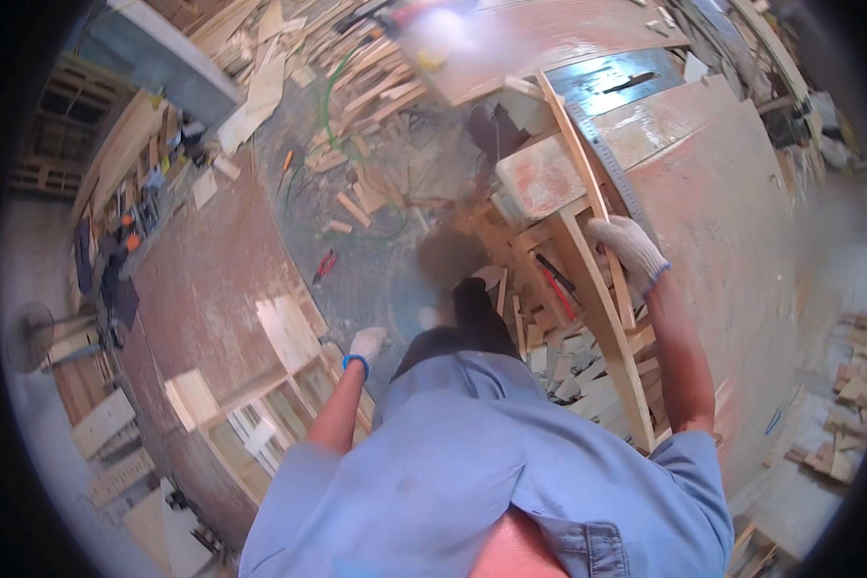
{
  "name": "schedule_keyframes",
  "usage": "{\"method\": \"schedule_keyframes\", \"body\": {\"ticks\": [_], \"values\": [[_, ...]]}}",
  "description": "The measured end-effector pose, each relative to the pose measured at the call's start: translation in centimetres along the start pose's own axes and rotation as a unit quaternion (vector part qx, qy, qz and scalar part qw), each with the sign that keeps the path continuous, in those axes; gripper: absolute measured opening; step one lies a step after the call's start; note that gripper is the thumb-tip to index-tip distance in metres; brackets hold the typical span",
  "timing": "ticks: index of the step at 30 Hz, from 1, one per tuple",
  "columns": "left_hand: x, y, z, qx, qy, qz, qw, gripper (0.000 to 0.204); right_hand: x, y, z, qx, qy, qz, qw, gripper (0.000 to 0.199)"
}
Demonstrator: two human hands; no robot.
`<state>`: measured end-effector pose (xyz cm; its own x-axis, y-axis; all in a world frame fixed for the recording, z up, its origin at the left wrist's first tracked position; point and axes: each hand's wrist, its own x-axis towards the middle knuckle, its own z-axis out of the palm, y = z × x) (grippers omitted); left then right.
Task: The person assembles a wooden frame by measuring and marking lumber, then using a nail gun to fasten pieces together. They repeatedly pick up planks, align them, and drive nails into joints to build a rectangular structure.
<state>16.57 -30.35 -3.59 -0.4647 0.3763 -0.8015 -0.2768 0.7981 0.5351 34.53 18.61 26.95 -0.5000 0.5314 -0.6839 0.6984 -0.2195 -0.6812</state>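
Observation:
My right hand (628,249), in a white knit glove, is closed around a long thin wooden strip (580,154) at the edge of the right-hand worktable. Just beside that strip lies a metal ruler (602,154). My left hand (367,344), also gloved and with a blue band at the wrist, hangs low near the left table's edge. Its fingers look curled, and I see nothing in them. Near it, on the left table, stands a pale wooden frame (303,385) with upright boards.
Red-handled pliers (326,265) and an orange-handled screwdriver (286,166) lie to the left. Wood offcuts (366,193) and a green hose (329,91) litter the floor ahead. Under the right worktable (713,193), an open space holds scraps and a red-handled tool (558,293). A fan (31,336) stands far left.

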Motion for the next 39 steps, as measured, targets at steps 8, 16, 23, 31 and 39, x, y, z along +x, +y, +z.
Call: {"method": "schedule_keyframes", "body": {"ticks": [8,16,23,31,39], "values": [[-1.4,5.3,5.2,0.137,-0.052,0.175,0.974,0.027,-6.8,2.2,5.8,-0.127,-0.067,0.080,0.986,0.031],[-4.6,17.2,8.3,-0.668,-0.197,0.092,0.712,0.046,-0.4,4.4,19.4,-0.230,-0.238,-0.001,0.944,0.040],[3.7,3.5,0.1,-0.480,0.064,-0.069,0.872,0.028,2.3,3.2,27.5,-0.299,-0.358,-0.135,0.874,0.042],[-12.3,-13.9,-1.9,0.158,0.110,-0.251,0.949,0.048,6.4,-4.0,23.1,-0.251,-0.353,0.011,0.901,0.037],[-16.5,-17.3,4.6,0.137,0.109,-0.404,0.898,0.032,14.8,-13.4,19.5,-0.134,-0.265,-0.070,0.952,0.032]]}}
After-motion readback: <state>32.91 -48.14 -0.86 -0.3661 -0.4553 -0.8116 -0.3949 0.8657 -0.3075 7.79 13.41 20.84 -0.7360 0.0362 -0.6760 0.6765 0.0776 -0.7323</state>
